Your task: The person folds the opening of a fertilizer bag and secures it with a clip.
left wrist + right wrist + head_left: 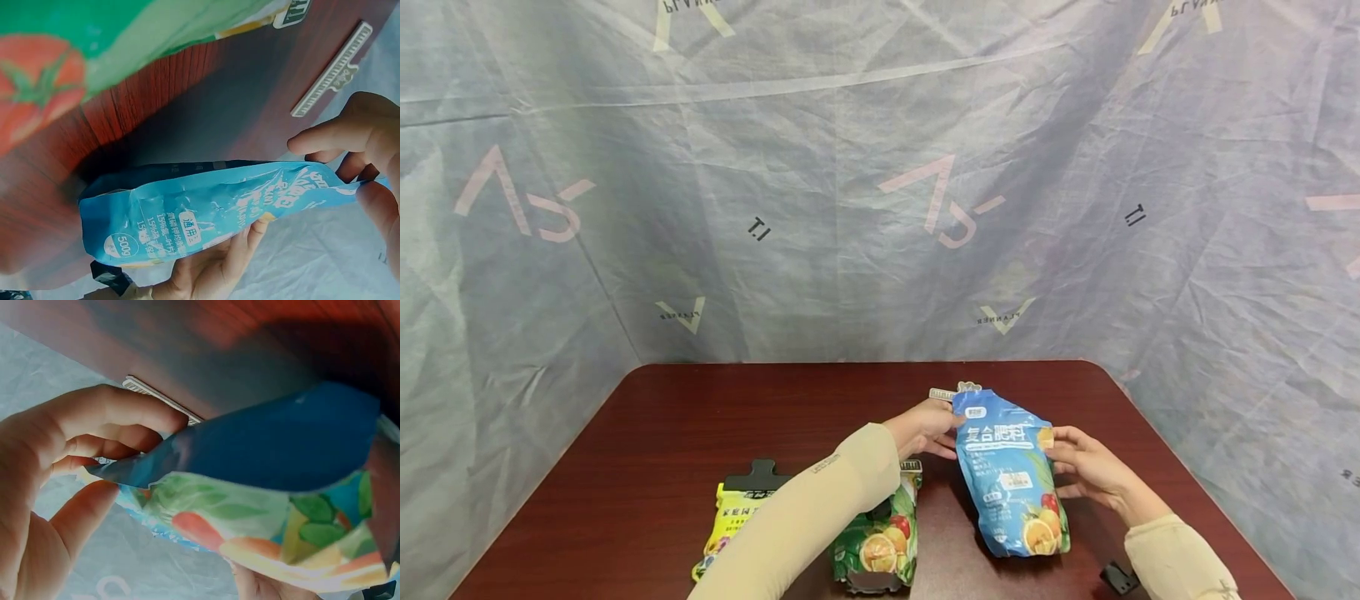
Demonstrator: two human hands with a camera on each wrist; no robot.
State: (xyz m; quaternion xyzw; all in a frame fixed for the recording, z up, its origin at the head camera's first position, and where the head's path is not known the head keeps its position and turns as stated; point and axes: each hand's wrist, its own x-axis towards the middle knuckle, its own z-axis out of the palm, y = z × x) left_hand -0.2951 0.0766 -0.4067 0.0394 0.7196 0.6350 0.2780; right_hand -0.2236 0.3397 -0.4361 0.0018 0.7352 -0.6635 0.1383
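One grey cloth backdrop (pixel 842 142), creased and printed with pale logos, fills most of what I see. Before it: a dark red-brown wooden table (pixel 760 417), corners rounded at the far edge.

Two cream sleeves come in from the near side. The left sleeve (pixel 805 508) crosses in front of parts of two pouches; the right sleeve (pixel 1180 554) reaches in at the right.

Blue compound-fertilizer pouch (pixel 1011 483), labelled 500g: right of centre over the table, upright with a slight tilt, fruit printed low on its front. I cannot tell whether its base touches the wood.

Green pouch (pixel 880 542), fruit-printed, near the table's front, left of the blue one. Yellow pouch (pixel 728 525) farther left.

Left hand (pixel 925 429): thumb and fingers pinch the blue pouch's upper left corner. Right hand (pixel 1093 471): pinches the right edge, thumb on one face, fingers on the other.

Smaller items: black clip (pixel 758 477) at the yellow pouch's top; silver clip (pixel 331 72) lying on the table beyond the blue pouch; second silver clip (pixel 292 12) at the green pouch's edge; black object (pixel 1118 577) beside the right sleeve, identity unclear.
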